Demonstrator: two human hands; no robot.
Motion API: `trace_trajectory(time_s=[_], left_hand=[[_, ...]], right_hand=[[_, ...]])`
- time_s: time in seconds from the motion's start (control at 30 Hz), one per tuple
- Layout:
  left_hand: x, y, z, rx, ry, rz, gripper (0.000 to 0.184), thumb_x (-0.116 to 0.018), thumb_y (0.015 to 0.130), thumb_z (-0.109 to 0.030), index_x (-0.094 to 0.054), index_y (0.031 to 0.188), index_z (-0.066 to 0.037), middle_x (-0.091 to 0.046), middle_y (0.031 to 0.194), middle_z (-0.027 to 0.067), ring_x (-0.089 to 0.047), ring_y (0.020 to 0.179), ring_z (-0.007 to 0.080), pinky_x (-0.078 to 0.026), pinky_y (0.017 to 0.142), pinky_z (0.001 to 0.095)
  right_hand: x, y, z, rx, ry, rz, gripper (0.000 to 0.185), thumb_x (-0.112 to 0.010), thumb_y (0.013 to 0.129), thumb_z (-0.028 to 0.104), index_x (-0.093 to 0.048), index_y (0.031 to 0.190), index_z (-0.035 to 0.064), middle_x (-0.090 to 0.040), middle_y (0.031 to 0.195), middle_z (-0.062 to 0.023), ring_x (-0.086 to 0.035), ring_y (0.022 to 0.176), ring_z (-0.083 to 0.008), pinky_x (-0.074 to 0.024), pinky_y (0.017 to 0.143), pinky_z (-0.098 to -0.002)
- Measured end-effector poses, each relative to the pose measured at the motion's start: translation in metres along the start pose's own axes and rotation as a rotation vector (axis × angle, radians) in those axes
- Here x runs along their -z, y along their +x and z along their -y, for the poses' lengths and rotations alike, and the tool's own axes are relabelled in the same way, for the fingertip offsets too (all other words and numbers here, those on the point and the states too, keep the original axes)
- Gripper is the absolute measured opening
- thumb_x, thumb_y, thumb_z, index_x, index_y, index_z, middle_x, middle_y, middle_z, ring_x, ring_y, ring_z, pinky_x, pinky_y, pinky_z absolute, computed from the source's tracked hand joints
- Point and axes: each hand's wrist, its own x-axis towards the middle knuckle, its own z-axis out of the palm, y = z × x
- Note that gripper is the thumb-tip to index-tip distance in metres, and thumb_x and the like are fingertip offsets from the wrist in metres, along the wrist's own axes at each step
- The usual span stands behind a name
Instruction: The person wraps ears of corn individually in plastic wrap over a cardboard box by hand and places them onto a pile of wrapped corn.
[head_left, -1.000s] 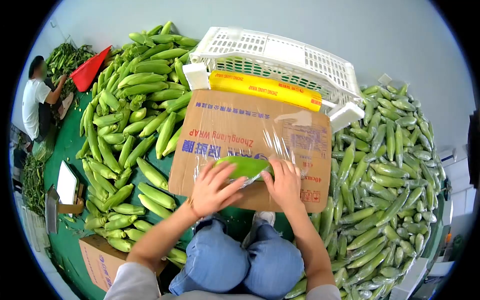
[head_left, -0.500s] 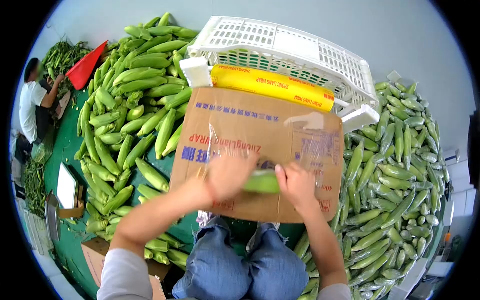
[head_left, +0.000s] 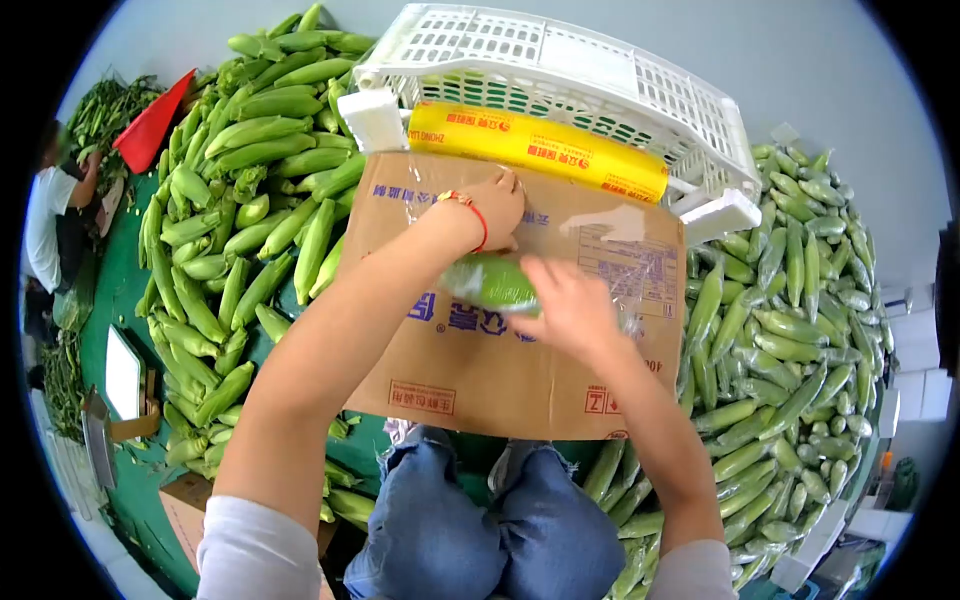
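Note:
A green ear of corn in its husk [head_left: 495, 284], with clear plastic film shining on its left end, lies across the printed cardboard [head_left: 500, 375]. My right hand [head_left: 575, 310], slightly blurred, grips the ear's right end between thumb and fingers. Just above the ear, my left hand [head_left: 490, 212] is closed with its fingers bent down toward the cardboard; what they pinch is hidden. A red cord circles that wrist. Beyond my hands, a yellow roll of plastic wrap [head_left: 535, 150] sits between white holders at the cardboard's far edge.
Behind the roll stands a white plastic crate [head_left: 560, 75]. Unwrapped corn [head_left: 270, 150] is heaped at left, film-wrapped corn [head_left: 790, 350] at right. Farther left are a red scoop-like object [head_left: 155, 125], a pale flat panel [head_left: 123, 372] and another person [head_left: 55, 215].
Both hands and the ear have moved away from me, up the cardboard toward the roll. My left hand has gone from the ear's left side to above it. The view has shifted slightly.

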Motion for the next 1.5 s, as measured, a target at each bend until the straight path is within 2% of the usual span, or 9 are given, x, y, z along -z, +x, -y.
trace_trajectory(time_s=[0.27,0.47,0.53,0.63,0.77,0.87,0.97,1.17,1.5], left_hand=[[0.015,-0.04,0.001,0.042,-0.597,-0.136,0.063,-0.066,0.086,-0.035,-0.05,0.132,0.004,-0.048,0.139,0.022,-0.05,0.125,0.0352,-0.043,0.103,0.0382],[-0.032,-0.131,-0.097,-0.23,-0.911,-0.841,0.064,-0.063,0.084,-0.017,-0.042,0.144,-0.012,-0.033,0.152,0.0164,-0.028,0.141,0.0377,-0.032,0.11,0.0516],[-0.008,-0.121,-0.119,-0.044,-2.214,-1.119,0.071,-0.06,0.083,-0.013,-0.032,0.148,-0.016,-0.05,0.136,0.0158,-0.049,0.124,0.0361,-0.041,0.102,0.0518],[-0.027,-0.126,-0.098,-0.736,-2.678,-0.685,0.058,-0.056,0.085,-0.011,-0.035,0.139,-0.015,-0.058,0.107,0.0121,-0.059,0.094,0.0283,-0.05,0.089,0.0456],[-0.025,-0.136,-0.075,0.26,-2.339,-0.851,0.027,-0.052,0.091,-0.015,-0.047,0.117,-0.011,-0.054,0.086,0.0069,-0.057,0.079,0.0215,-0.053,0.077,0.0394],[-0.062,-0.143,-0.074,0.505,-2.148,-1.096,0.028,-0.051,0.097,-0.027,-0.049,0.116,-0.007,-0.059,0.093,0.0087,-0.06,0.089,0.0224,-0.052,0.08,0.0379],[-0.096,-0.178,-0.065,0.566,-1.542,-0.954,0.036,-0.047,0.1,-0.033,-0.049,0.123,-0.004,-0.061,0.114,0.0105,-0.061,0.099,0.024,-0.049,0.089,0.0388],[-0.127,-0.245,-0.082,0.798,-1.811,-0.3,0.06,-0.045,0.097,-0.053,-0.044,0.136,-0.007,-0.063,0.112,0.0106,-0.063,0.068,0.0142,-0.047,0.044,0.0258],[-0.025,-0.138,-0.163,-0.412,-0.667,-0.1,0.075,-0.072,0.077,-0.047,-0.05,0.134,-0.004,-0.058,0.121,0.0195,-0.06,0.102,0.0411,-0.05,0.087,0.0436]], right_hand=[[0.047,-0.105,0.059,0.11,0.547,0.595,0.069,-0.068,0.078,0.053,-0.053,0.124,0.0045,-0.065,0.098,-0.016,-0.067,0.082,-0.0342,-0.0551,0.071,-0.0431],[0.052,-0.104,0.072,-1.089,2.242,0.643,0.06,-0.034,0.097,0.057,-0.045,0.123,0.0045,-0.06,0.087,-0.0163,-0.063,0.06,-0.0213,-0.0529,0.048,-0.0292],[0.043,-0.085,0.088,-0.773,2.788,0.668,0.082,-0.029,0.089,0.075,-0.053,0.109,-0.001,-0.056,0.074,-0.014,-0.056,0.046,-0.0203,-0.0461,0.037,-0.0275],[0.001,-0.079,0.102,-0.32,2.938,0.894,0.093,-0.03,0.079,0.085,-0.055,0.08,-0.0049,-0.05,0.06,-0.0098,-0.044,0.033,-0.0176,-0.0369,0.028,-0.0277],[0.018,-0.08,0.094,-0.969,2.17,0.489,0.062,-0.062,0.084,0.058,-0.059,0.11,0.0016,-0.061,0.08,-0.0162,-0.061,0.052,-0.0239,-0.0498,0.04,-0.0329],[0.026,-0.089,0.076,-0.326,0.333,0.071,0.063,-0.074,0.079,0.037,-0.051,0.133,0.0153,-0.063,0.09,-0.014,-0.066,0.067,-0.0235,-0.0549,0.052,-0.0339],[0.049,-0.094,0.065,-0.157,0.144,-0.309,0.059,-0.078,0.072,0.033,-0.061,0.124,0.0117,-0.063,0.091,-0.0085,-0.065,0.073,-0.0226,-0.0559,0.062,-0.0339],[0.077,-0.068,0.061,-0.319,1.866,-0.706,0.025,-0.063,0.088,0.01,-0.058,0.112,0.0094,-0.059,0.074,-0.0043,-0.059,0.058,-0.01,-0.0475,0.052,-0.0235],[0.016,-0.159,0.085,-0.704,1.995,-1.158,0.053,-0.058,0.09,0.016,-0.034,0.137,0.0064,-0.058,0.102,-0.0111,-0.059,0.099,-0.0227,-0.0488,0.088,-0.0386]])
